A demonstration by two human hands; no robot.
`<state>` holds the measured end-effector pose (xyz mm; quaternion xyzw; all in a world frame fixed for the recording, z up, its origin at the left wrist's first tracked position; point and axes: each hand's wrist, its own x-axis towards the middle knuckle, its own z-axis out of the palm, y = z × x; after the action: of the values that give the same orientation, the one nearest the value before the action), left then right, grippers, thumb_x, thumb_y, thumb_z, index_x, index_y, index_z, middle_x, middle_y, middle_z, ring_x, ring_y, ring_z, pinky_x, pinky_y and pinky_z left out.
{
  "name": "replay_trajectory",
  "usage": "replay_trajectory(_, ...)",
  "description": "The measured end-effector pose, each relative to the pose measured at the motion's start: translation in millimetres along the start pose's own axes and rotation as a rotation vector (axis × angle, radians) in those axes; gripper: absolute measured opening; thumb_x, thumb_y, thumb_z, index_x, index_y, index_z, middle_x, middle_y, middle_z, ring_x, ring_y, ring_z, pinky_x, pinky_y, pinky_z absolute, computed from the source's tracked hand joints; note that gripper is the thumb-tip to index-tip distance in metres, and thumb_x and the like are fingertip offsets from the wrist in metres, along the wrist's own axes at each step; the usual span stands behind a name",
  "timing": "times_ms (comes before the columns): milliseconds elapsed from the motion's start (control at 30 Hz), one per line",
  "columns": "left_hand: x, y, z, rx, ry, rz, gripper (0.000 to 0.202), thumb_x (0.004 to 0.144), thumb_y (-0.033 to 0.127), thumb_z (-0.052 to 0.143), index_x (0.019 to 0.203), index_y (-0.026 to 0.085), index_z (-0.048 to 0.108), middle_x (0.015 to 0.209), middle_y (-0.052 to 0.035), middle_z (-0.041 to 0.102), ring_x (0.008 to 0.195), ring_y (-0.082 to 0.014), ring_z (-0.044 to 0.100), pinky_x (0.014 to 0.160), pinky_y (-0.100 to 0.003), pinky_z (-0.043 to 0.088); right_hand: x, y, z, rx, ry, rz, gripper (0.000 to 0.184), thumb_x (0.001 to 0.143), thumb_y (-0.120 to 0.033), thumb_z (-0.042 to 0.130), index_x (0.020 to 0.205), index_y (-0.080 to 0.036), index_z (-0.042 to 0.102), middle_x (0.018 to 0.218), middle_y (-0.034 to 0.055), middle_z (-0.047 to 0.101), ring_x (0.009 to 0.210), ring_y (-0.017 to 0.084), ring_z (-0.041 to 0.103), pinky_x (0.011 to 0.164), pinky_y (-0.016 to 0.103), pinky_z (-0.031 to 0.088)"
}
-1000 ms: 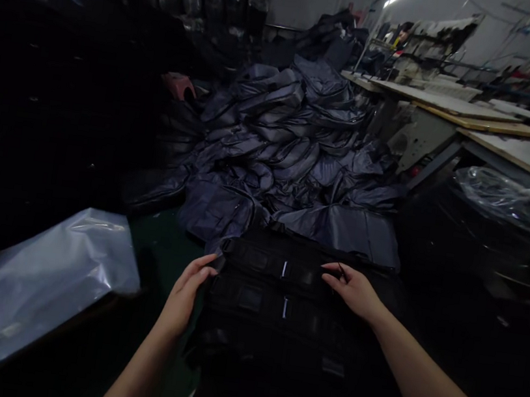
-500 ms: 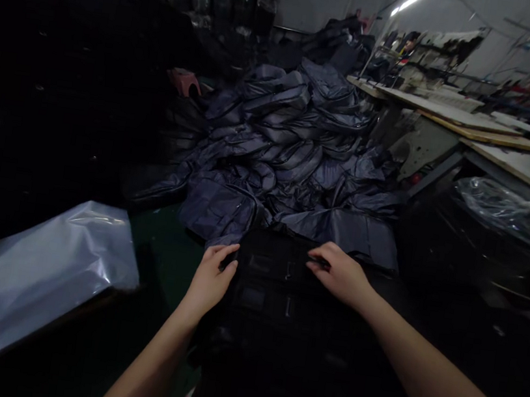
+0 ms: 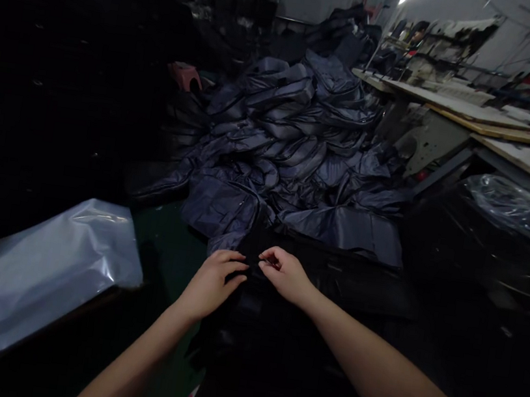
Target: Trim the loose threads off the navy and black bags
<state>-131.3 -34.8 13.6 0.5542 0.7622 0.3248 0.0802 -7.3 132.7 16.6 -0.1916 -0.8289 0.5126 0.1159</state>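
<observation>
A dark black piece, seemingly a bag (image 3: 327,279), lies in front of me; the dim light hides most of its shape. At its left side is my left hand (image 3: 211,285), fingers stretched and apart, with nothing visible between them. Just to the right, my right hand (image 3: 286,276) has thumb and forefinger pinched together over the black material. A small dark bit shows at those fingers, too small to name. The two hands are close together with a narrow gap between their fingertips.
A heap of dark blue bags (image 3: 294,130) rises ahead. Clear plastic sheeting (image 3: 52,274) covers something at the left. Worktables (image 3: 455,107) run along the right, above bundled clear plastic (image 3: 511,200). A pink stool (image 3: 183,75) stands behind, on the green floor (image 3: 156,236).
My right hand has moved left across the black piece, closing the distance to my left hand. My left hand has shifted slightly right. The two small buckle-like fittings are no longer visible.
</observation>
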Motion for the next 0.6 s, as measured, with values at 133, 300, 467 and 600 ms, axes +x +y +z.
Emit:
replay_trajectory(133,10,8,-3.1,0.199,-0.08,0.073,0.022,0.088,0.024,0.049,0.098,0.021,0.068,0.111,-0.0047,0.064,0.103,-0.0194,0.056,0.091,-0.034,0.043,-1,-2,0,0.018,0.022,0.018,0.017,0.079,-0.027,0.058,0.093,-0.018,0.062,0.085,0.0024,0.066,0.072,0.014,0.059,0.068,0.027,0.047)
replay_trajectory(300,16,36,-1.8,0.602,-0.254,0.284,0.02,0.081,0.007,0.047,0.086,0.01,0.066,0.085,-0.0108,0.063,0.084,-0.0239,0.055,0.079,-0.04,0.042,-1,4,2,0.074,0.061,0.026,0.018,0.078,-0.028,0.058,0.092,-0.018,0.063,0.084,0.002,0.066,0.074,0.014,0.059,0.069,0.028,0.047)
replay_trajectory(467,23,46,6.3,0.611,-0.297,0.283,0.02,0.078,0.003,0.046,0.082,0.007,0.065,0.081,-0.0141,0.06,0.078,-0.0248,0.053,0.069,-0.038,0.039,0,9,3,0.082,0.099,0.041,0.02,0.078,-0.029,0.059,0.094,-0.018,0.061,0.083,0.0017,0.064,0.071,0.013,0.058,0.068,0.028,0.048)
replay_trajectory(600,26,35,4.2,0.497,-0.266,0.194,0.02,0.078,0.003,0.044,0.08,0.009,0.062,0.08,-0.0132,0.058,0.078,-0.024,0.053,0.064,-0.035,0.039,-2,7,3,0.084,0.116,0.035,0.021,0.078,-0.029,0.058,0.096,-0.018,0.061,0.084,0.0018,0.063,0.072,0.013,0.057,0.068,0.028,0.047)
